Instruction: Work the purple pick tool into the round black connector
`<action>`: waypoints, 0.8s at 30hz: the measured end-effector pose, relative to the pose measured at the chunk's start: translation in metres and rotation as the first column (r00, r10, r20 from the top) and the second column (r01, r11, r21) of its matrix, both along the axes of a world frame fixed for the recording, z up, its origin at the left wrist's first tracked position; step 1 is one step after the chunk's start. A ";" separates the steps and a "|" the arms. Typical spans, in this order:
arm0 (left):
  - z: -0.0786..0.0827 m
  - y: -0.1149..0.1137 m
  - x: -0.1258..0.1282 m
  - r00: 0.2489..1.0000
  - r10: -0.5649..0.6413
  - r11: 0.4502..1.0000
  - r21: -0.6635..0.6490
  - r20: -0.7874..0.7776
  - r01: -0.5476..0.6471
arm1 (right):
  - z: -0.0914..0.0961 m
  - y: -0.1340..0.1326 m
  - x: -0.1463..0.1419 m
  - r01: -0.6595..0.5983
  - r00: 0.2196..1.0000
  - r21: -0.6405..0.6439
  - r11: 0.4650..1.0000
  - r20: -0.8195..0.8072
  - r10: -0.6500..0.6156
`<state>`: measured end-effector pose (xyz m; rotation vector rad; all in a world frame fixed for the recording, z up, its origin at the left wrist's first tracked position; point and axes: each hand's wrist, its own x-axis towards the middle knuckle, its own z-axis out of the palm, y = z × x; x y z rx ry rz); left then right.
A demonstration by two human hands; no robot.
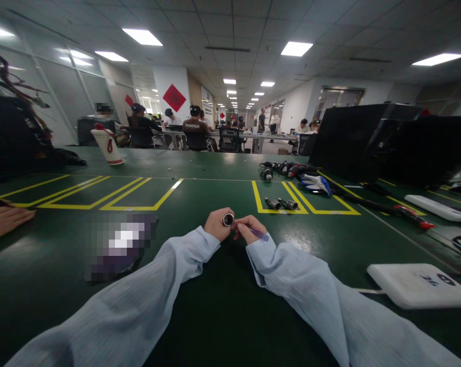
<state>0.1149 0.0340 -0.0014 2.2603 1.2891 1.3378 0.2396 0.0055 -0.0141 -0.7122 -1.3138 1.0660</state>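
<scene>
My left hand (218, 224) is closed around a metal cylindrical connector (228, 219), its round open end facing me. Just to the right, my right hand (249, 229) pinches a small screwdriver with a see-through purple handle (259, 234). The handle sticks out toward my right sleeve, and the tool's tip is at the connector's side, too small to make out. Both hands are close together above the green table (215, 311). Beyond them, two more metal connectors (272, 204) lie side by side within a yellow-taped box.
Cables with connectors (269, 174) and a blue-white glove (316, 184) lie at the back right. A white numbered box (421, 285) sits at right, near a red-handled tool (412, 216). Left are a blurred-out object (119, 247), a paper cup (107, 145) and another person's hand (8, 219).
</scene>
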 end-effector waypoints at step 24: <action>0.003 -0.004 0.002 0.999 0.010 0.999 0.053 -0.043 -0.008 | -0.001 0.000 0.002 0.034 0.997 0.027 0.999 0.067 -0.036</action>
